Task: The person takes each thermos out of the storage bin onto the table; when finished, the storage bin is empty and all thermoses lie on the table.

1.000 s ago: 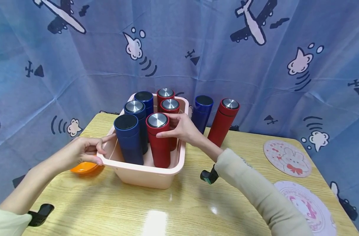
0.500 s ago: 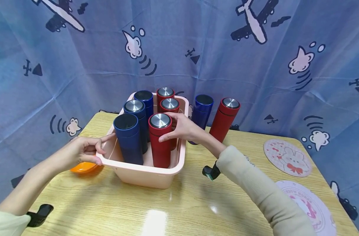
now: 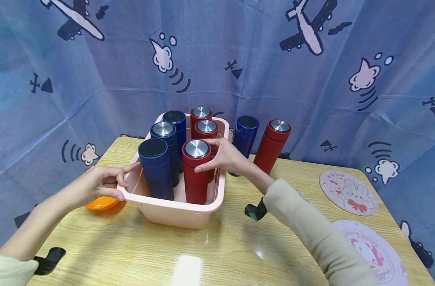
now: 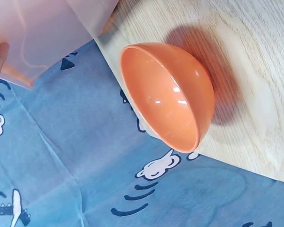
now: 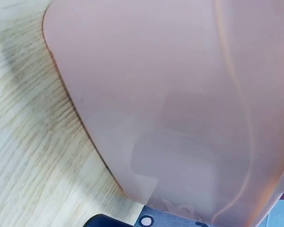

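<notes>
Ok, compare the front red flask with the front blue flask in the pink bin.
The front red flask has a shiny silver top; the front blue flask has a black top. The red flask is held by the right grip; the blue flask is not. In the head view, the red flask is farther right in the pink bin than the blue flask. Both are tall cylinders at the bin's near end.
</notes>
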A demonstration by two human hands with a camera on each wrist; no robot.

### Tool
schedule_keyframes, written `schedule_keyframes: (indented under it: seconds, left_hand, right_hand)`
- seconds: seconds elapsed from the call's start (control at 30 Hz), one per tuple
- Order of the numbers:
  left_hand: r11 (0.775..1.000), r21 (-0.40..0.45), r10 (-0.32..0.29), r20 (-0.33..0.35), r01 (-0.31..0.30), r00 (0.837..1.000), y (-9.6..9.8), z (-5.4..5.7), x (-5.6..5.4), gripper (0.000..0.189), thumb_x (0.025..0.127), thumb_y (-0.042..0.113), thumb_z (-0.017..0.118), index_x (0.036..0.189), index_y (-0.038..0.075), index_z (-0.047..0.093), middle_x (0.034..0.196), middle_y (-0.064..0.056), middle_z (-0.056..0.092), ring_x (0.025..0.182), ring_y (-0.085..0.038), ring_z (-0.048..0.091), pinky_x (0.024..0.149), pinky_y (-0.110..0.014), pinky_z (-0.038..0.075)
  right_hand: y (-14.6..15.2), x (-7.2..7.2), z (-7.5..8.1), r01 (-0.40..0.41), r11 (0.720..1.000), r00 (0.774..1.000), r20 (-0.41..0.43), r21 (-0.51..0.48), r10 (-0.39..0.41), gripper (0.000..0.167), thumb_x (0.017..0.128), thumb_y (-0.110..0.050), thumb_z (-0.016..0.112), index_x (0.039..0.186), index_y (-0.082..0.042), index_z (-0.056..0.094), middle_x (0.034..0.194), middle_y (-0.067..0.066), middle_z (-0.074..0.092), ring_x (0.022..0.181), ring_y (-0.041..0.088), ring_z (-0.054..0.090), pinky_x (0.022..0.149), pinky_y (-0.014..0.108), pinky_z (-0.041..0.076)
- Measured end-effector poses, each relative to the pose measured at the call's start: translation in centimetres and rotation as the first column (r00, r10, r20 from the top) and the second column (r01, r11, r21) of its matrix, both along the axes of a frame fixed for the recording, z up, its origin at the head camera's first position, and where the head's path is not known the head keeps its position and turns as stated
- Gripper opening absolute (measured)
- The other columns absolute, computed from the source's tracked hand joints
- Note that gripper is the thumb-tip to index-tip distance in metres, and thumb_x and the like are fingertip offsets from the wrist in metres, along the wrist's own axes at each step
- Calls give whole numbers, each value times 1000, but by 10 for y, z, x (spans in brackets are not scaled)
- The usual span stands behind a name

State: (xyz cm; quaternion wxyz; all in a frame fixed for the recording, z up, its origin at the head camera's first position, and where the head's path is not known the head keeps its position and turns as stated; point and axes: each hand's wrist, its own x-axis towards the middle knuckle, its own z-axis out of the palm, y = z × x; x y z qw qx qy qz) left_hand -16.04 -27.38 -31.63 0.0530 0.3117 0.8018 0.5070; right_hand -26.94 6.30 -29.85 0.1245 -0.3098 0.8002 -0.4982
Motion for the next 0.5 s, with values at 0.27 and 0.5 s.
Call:
schedule_keyframes:
  seconds: [0.27, 0.5]
  left_hand:
    - [999, -30, 13, -1, -13, 1000, 0, 2, -1, 22, 71, 1, 77, 76, 6, 56, 133, -42, 36, 103, -2, 62, 66, -22, 54]
    - [996, -84, 6, -97, -15, 995, 1, 2, -1, 22, 70, 3, 78, 77, 10, 59, 131, -39, 42, 112, 6, 52, 65, -17, 52]
  right_hand:
    - [2, 4, 13, 37, 999, 999, -5, -23, -37, 65, 68, -10, 87, 127, -5, 60, 110, 7, 69, 100, 17, 65, 88, 31, 51]
    - [7, 12, 30, 86, 994, 994, 79, -65, -81, 63, 71, -6, 84, 128, -2, 58, 111, 11, 69, 102, 20, 66, 91, 33, 49]
